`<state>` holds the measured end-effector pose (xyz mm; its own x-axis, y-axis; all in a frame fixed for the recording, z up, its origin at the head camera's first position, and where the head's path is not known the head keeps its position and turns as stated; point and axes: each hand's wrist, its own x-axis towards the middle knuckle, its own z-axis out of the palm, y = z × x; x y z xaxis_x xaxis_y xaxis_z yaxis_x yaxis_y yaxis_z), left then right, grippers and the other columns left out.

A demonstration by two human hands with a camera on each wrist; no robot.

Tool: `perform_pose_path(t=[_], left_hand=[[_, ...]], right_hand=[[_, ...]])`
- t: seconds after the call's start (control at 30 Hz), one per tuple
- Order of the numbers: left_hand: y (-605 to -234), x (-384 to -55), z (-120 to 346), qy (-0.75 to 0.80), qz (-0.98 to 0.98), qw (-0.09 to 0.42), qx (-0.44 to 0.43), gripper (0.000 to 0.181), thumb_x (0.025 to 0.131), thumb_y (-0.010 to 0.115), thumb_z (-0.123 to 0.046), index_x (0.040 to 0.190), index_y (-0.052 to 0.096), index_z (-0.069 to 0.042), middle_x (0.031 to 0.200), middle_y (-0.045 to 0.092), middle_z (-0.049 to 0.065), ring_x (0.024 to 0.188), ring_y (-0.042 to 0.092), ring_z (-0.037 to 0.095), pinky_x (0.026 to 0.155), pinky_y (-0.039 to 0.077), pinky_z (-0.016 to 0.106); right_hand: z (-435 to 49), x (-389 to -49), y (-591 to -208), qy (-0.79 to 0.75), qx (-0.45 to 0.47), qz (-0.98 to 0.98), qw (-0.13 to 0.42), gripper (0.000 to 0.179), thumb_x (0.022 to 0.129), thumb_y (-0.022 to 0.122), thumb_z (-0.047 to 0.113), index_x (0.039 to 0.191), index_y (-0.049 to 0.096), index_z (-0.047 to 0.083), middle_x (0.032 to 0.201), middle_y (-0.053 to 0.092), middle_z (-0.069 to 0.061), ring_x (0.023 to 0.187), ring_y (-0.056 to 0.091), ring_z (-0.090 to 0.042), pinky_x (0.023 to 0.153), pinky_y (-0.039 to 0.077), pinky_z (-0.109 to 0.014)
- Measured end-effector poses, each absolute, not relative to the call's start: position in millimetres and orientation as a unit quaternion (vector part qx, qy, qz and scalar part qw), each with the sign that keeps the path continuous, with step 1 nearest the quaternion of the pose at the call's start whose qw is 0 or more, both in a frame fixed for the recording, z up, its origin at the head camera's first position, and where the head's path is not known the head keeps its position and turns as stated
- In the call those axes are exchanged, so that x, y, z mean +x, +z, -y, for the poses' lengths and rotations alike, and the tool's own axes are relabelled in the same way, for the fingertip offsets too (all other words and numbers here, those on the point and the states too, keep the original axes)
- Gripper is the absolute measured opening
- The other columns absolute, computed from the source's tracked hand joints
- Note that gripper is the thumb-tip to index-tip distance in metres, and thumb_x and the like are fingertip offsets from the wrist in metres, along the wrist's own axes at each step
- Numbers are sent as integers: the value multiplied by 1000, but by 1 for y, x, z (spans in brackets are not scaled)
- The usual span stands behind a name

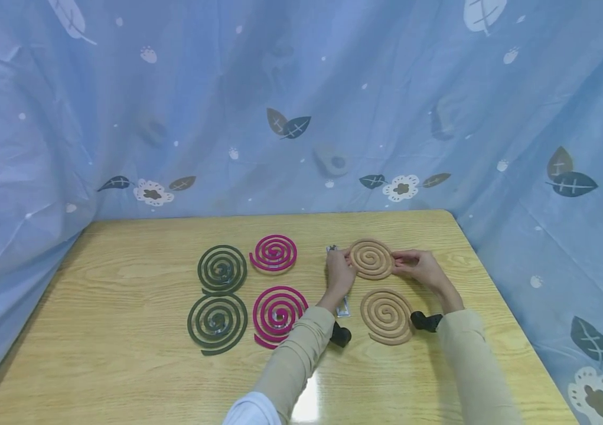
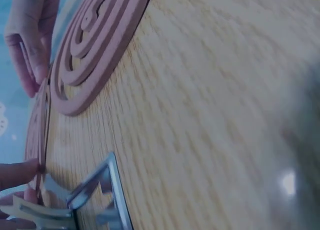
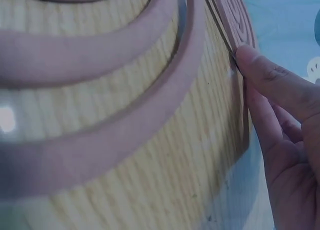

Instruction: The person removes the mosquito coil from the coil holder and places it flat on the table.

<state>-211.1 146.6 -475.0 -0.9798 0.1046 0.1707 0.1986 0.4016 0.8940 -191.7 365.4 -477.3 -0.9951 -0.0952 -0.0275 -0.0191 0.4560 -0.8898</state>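
Both hands hold a tan mosquito coil (image 1: 372,259) by opposite edges, toward the back right of the table. My left hand (image 1: 341,275) pinches its left edge; the left wrist view shows those fingers (image 2: 20,175) at the rim. My right hand (image 1: 424,271) pinches the right edge between thumb and fingers, as the right wrist view shows (image 3: 287,110). That coil appears edge-on in the left wrist view. A second tan coil (image 1: 386,317) lies nearer on the table. Beside and partly under the left hand is a shiny metal coil stand (image 2: 112,190).
Two dark green coils (image 1: 222,270) lie at the left, one behind the other. Two magenta coils (image 1: 276,254) lie between them and my left arm, which partly covers the nearer one. The wooden table (image 1: 110,307) meets a blue patterned curtain (image 1: 205,118) at the back and sides.
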Motion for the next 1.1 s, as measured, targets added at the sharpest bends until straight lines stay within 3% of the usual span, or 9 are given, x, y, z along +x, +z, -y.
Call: perform_pose_path(t=[0.07, 0.17, 0.3, 0.43, 0.53, 0.67, 0.77, 0.93, 1.1], left_hand=[[-473, -210, -144, -534, 840, 43, -86, 39, 76, 69, 12, 115, 62, 12, 98, 62, 22, 92, 52, 26, 84, 49, 29], [-468, -207, -142, -540, 836, 43, -88, 42, 76, 68, 13, 117, 62, 10, 102, 64, 21, 95, 52, 29, 86, 47, 37], [-458, -201, -140, -573, 812, 18, -112, 41, 82, 67, 8, 122, 61, 5, 116, 62, 19, 103, 56, 32, 84, 52, 30], [-451, -195, -136, -588, 793, -7, -158, 37, 87, 69, -4, 123, 63, -1, 122, 63, 15, 70, 60, 19, 59, 50, 16], [-449, -188, -129, -596, 780, -15, -191, 37, 86, 70, -6, 123, 65, -4, 119, 66, 14, 45, 42, 6, 41, 38, 13], [-447, -176, -117, -617, 753, -29, -227, 36, 87, 69, -5, 123, 64, -3, 125, 63, 12, 83, 65, 8, 69, 57, 19], [-443, -165, -109, -625, 740, -42, -244, 37, 87, 69, -6, 124, 63, -3, 129, 61, 8, 120, 55, 19, 92, 55, 36], [-436, -151, -94, -626, 735, -58, -256, 40, 87, 70, -8, 127, 63, -8, 130, 60, 6, 121, 53, 16, 95, 53, 40], [-433, -140, -78, -625, 735, -67, -255, 40, 88, 70, -13, 127, 63, -12, 127, 63, 2, 119, 55, 16, 98, 51, 40]], right_hand=[[-363, -192, -478, -531, -34, -846, 38, 44, 84, 71, 1, 123, 55, -15, 110, 62, -32, 87, 63, -2, 74, 54, -12], [-361, -189, -478, -541, -43, -840, 32, 45, 87, 68, 1, 125, 53, -15, 113, 60, -34, 89, 64, -3, 76, 53, -11], [-357, -182, -478, -545, -55, -837, 6, 41, 92, 63, 5, 127, 52, -13, 119, 57, -34, 91, 63, 0, 80, 53, -12], [-351, -173, -475, -553, -69, -830, -19, 38, 96, 58, 9, 128, 53, -12, 123, 55, -32, 96, 63, -3, 83, 57, -22], [-345, -168, -472, -552, -84, -829, -38, 36, 97, 56, 9, 127, 54, -11, 124, 55, -31, 100, 63, -10, 84, 56, -23], [-338, -155, -466, -558, -100, -823, -46, 36, 99, 53, 12, 129, 53, -10, 128, 54, -30, 109, 61, -16, 89, 55, -24], [-331, -142, -462, -573, -111, -811, -46, 36, 100, 51, 11, 130, 52, -9, 128, 58, -18, 112, 60, -15, 91, 54, -30], [-315, -120, -456, -588, -137, -794, -68, 32, 100, 48, 2, 128, 52, -12, 124, 62, 3, 111, 60, -11, 91, 54, -26], [-303, -98, -455, -585, -160, -791, -81, 32, 99, 47, -3, 129, 52, -11, 129, 60, -9, 113, 58, -10, 92, 53, -24]])
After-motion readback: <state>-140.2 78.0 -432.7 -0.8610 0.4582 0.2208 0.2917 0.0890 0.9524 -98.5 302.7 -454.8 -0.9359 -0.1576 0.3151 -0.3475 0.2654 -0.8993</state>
